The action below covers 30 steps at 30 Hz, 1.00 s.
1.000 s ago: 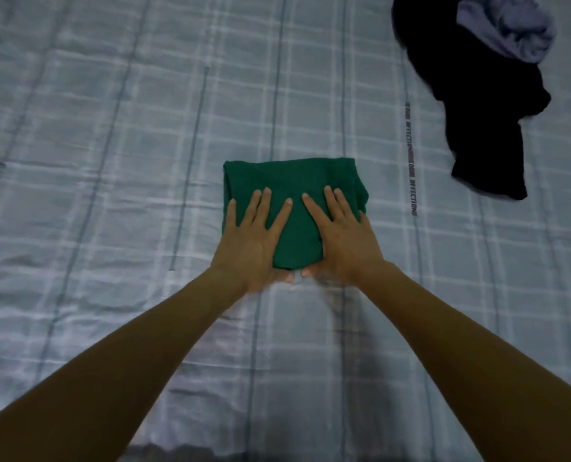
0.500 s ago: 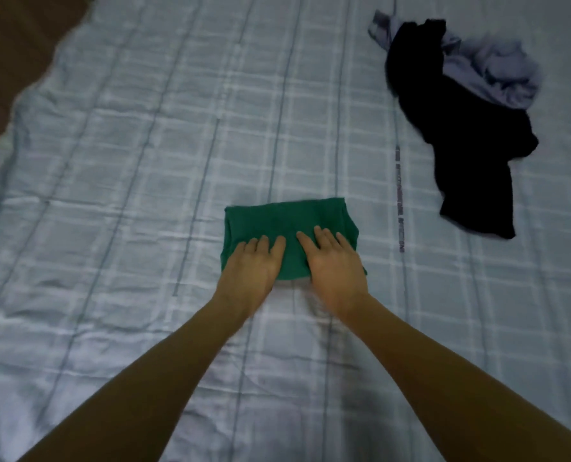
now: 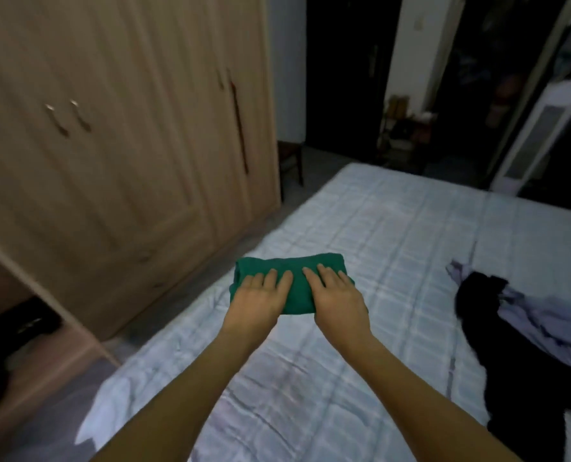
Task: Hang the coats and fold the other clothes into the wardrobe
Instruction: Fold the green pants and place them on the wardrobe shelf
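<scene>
Judging from the head view, the folded green garment [image 3: 290,266] is low over the bed [image 3: 394,228], on its wardrobe [image 3: 127,145] side. The left hand [image 3: 257,303] and right hand [image 3: 339,300] lie side by side on top, fingers fairly straight and close together. The thumbs are hidden under the near edge, so I cannot tell whether they pinch. Carrying it well probably means supporting it from beneath and keeping it level so the folds hold.

Dim room; wooden wardrobe [image 3: 127,128] left; checked bed [image 3: 394,228]; dark doorway [image 3: 344,78] beyond; tall white unit [image 3: 537,128] right.
</scene>
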### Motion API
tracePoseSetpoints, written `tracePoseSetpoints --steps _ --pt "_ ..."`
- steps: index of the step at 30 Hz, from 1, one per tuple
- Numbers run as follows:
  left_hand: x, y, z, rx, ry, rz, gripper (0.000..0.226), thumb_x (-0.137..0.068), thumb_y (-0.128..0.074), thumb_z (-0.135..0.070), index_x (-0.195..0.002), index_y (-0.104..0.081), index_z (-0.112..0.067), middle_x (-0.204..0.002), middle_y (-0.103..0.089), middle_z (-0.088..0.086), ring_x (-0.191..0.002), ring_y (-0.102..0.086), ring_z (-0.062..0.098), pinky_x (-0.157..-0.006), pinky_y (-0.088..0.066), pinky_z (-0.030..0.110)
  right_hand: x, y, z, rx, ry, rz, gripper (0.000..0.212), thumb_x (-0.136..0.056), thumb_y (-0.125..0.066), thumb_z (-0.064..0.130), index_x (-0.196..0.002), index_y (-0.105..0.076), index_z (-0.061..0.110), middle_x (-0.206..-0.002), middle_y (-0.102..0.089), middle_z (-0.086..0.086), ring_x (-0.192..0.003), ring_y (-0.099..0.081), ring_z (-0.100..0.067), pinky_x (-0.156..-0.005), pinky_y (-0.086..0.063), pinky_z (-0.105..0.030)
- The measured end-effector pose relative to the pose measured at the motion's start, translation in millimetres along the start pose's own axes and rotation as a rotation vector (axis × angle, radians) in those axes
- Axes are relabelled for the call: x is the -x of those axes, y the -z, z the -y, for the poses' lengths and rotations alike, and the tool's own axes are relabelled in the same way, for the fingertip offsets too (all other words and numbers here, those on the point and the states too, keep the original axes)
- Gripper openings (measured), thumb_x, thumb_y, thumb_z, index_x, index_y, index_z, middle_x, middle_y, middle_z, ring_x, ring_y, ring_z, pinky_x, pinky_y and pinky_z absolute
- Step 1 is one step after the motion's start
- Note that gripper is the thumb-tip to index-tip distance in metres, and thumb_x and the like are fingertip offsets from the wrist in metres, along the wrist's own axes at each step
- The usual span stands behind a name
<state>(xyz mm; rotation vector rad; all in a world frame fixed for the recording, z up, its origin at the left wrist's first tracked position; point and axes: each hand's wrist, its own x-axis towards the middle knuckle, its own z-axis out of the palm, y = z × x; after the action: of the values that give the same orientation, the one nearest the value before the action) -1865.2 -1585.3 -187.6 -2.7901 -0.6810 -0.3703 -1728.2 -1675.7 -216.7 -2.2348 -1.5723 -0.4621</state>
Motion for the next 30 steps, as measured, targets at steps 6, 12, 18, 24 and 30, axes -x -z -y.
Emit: tracePoseSetpoints --steps 6,12,18,24,30 --pt "42.8 110.9 71.3 -0.159 0.213 -0.009 0.081 -0.037 -0.091 -0.016 -0.113 -0.065 -0.006 -0.096 -0.069 0.018 -0.072 -0.067 0.032 -0.063 -0.056 0.038 -65.4 78.2 92.0 -0.054 0.258 -0.154 0.069 -0.047 -0.083 0.000 -0.114 -0.067 0.008 -0.106 -0.069 -0.020 -0.094 -0.069 -0.031 -0.086 -0.053 -0.044" --pt "115.7 196.0 130.3 -0.285 0.421 -0.012 0.080 -0.044 -0.089 -0.013 -0.118 -0.062 -0.006 -0.102 -0.067 0.023 -0.077 -0.067 0.038 -0.068 -0.057 0.048 -93.6 133.8 197.3 -0.123 0.499 -0.261 0.059 -0.059 -0.081 0.003 -0.116 -0.065 0.006 -0.108 -0.067 -0.024 -0.097 -0.067 -0.035 -0.086 -0.052 -0.055" --pt "190.8 260.1 182.8 -0.433 0.536 -0.074 0.087 -0.055 -0.083 -0.005 -0.133 -0.044 -0.010 -0.119 -0.061 0.024 -0.096 -0.064 0.041 -0.078 -0.054 0.052 -105.4 167.9 304.8 -0.202 0.655 -0.312 0.064 -0.056 -0.085 0.005 -0.117 -0.064 0.006 -0.110 -0.067 -0.023 -0.100 -0.066 -0.037 -0.088 -0.051 -0.056" --pt "269.9 295.6 232.4 -0.506 0.631 -0.053 0.089 -0.061 -0.080 -0.007 -0.137 -0.034 -0.018 -0.123 -0.059 0.023 -0.101 -0.063 0.041 -0.079 -0.054 0.053 -108.6 172.2 412.8 -0.299 0.800 -0.344 0.066 -0.057 -0.084 0.002 -0.119 -0.063 0.003 -0.112 -0.065 -0.024 -0.102 -0.065 -0.040 -0.084 -0.051 -0.059" --pt "357.2 312.7 305.5 -0.576 0.727 -0.015 0.074 -0.064 -0.082 -0.014 -0.131 -0.050 -0.013 -0.114 -0.064 0.022 -0.093 -0.066 0.037 -0.075 -0.057 0.047 -108.3 166.5 536.4 -0.344 0.916 -0.403 0.045 -0.073 -0.066 0.003 -0.118 -0.062 0.007 -0.113 -0.066 -0.022 -0.101 -0.065 -0.039 -0.084 -0.052 -0.058"
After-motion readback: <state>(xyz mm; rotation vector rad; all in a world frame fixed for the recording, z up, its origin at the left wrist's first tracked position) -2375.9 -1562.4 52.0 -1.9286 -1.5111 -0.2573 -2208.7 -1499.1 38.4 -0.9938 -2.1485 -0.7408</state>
